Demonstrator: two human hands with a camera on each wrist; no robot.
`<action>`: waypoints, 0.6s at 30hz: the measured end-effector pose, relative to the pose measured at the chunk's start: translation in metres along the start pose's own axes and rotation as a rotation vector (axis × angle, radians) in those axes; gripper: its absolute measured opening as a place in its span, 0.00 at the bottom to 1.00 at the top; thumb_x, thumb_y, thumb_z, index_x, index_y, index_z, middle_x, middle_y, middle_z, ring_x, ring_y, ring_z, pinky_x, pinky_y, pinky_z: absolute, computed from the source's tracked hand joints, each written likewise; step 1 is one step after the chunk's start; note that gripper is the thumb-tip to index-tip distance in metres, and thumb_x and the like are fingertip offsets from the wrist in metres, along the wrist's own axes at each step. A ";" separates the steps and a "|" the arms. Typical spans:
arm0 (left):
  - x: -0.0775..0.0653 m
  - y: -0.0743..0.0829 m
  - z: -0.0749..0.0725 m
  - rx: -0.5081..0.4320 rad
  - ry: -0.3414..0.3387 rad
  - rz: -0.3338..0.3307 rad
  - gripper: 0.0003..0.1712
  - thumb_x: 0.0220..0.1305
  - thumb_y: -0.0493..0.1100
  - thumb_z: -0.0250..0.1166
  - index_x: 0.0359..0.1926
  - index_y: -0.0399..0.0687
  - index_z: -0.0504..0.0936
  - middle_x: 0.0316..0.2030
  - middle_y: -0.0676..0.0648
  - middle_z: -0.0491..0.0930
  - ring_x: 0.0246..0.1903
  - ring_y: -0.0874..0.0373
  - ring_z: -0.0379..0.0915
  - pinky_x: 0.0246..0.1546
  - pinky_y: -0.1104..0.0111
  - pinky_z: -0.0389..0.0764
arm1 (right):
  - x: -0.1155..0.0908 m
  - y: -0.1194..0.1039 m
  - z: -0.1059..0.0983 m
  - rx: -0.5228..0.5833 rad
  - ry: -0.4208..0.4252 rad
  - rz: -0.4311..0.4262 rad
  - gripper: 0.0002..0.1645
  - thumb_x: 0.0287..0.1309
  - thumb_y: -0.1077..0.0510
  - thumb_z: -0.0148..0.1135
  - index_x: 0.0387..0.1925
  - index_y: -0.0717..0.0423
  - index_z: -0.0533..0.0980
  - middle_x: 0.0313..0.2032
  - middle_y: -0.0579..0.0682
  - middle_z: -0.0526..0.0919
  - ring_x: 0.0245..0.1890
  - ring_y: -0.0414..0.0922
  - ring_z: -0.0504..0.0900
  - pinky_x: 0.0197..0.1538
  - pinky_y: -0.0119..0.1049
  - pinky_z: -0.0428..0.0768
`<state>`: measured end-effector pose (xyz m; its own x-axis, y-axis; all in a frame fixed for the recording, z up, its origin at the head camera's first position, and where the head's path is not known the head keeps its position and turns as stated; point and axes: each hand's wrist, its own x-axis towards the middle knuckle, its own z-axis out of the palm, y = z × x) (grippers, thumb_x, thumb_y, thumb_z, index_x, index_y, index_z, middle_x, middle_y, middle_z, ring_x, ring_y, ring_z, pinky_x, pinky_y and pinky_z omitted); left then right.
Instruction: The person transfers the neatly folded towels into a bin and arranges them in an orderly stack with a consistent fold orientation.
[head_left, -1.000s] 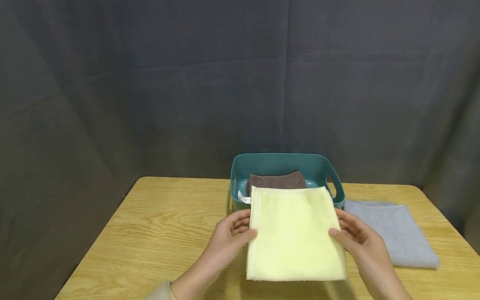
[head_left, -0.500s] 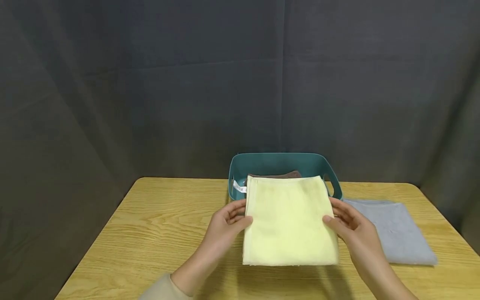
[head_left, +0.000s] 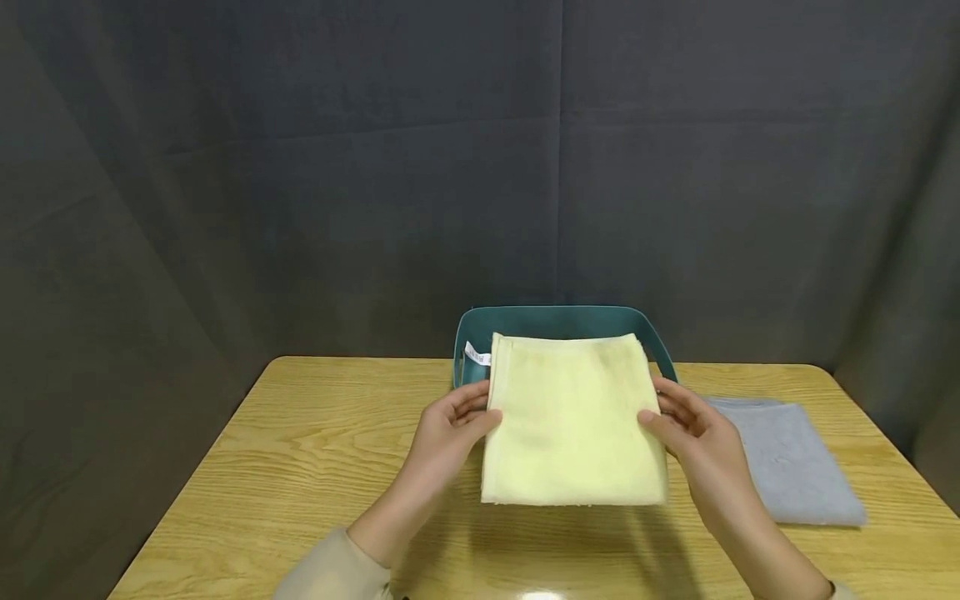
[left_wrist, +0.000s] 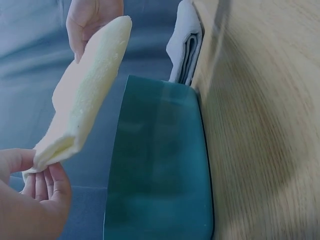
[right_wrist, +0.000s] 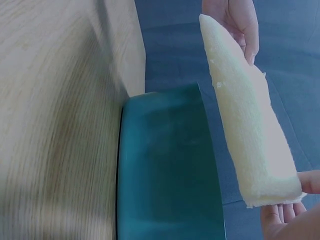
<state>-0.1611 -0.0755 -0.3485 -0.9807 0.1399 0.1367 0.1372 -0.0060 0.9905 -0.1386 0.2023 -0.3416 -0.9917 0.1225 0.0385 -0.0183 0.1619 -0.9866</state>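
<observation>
A folded pale yellow towel (head_left: 573, 425) is held up in the air between both hands in the head view. My left hand (head_left: 446, 429) pinches its left edge, thumb on top and fingers beneath. On the opposite edge my right hand (head_left: 697, 442) pinches it the same way. Both wrist views show the towel's thick folded side, raised above the rim of a teal basket (left_wrist: 160, 165). In the head view the towel covers most of the basket (head_left: 551, 321), hiding what lies inside. A white tag (head_left: 477, 355) sticks out beside the towel's upper left corner.
A folded grey towel (head_left: 798, 462) lies on the wooden table (head_left: 315, 450), right of the basket. Behind the table hangs a dark grey curtain (head_left: 375, 183).
Both hands have carried the yellow towel forward over the basket. The brown towel seen inside the basket earlier is now hidden behind it.
</observation>
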 end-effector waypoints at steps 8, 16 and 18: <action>0.009 -0.001 0.000 -0.006 0.025 0.003 0.24 0.68 0.34 0.62 0.63 0.33 0.74 0.52 0.37 0.79 0.48 0.51 0.79 0.46 0.68 0.81 | 0.008 -0.003 0.000 0.015 0.004 0.015 0.38 0.65 0.50 0.65 0.72 0.53 0.63 0.51 0.41 0.76 0.50 0.37 0.75 0.48 0.24 0.77; 0.017 -0.001 0.001 -0.006 0.072 0.001 0.23 0.68 0.35 0.62 0.63 0.34 0.74 0.52 0.38 0.79 0.48 0.51 0.80 0.45 0.67 0.81 | 0.013 -0.005 0.002 0.020 -0.003 -0.029 0.36 0.65 0.49 0.65 0.71 0.53 0.65 0.52 0.45 0.78 0.49 0.40 0.78 0.49 0.25 0.78; 0.019 -0.002 0.001 -0.010 0.080 0.000 0.23 0.68 0.35 0.62 0.63 0.34 0.74 0.52 0.38 0.79 0.48 0.51 0.79 0.45 0.67 0.81 | 0.015 -0.006 0.003 0.026 -0.002 -0.036 0.36 0.65 0.49 0.65 0.71 0.53 0.65 0.52 0.46 0.77 0.48 0.40 0.78 0.49 0.26 0.78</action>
<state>-0.1798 -0.0722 -0.3478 -0.9888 0.0600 0.1366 0.1358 -0.0160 0.9906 -0.1534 0.1999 -0.3360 -0.9906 0.1154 0.0739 -0.0574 0.1404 -0.9884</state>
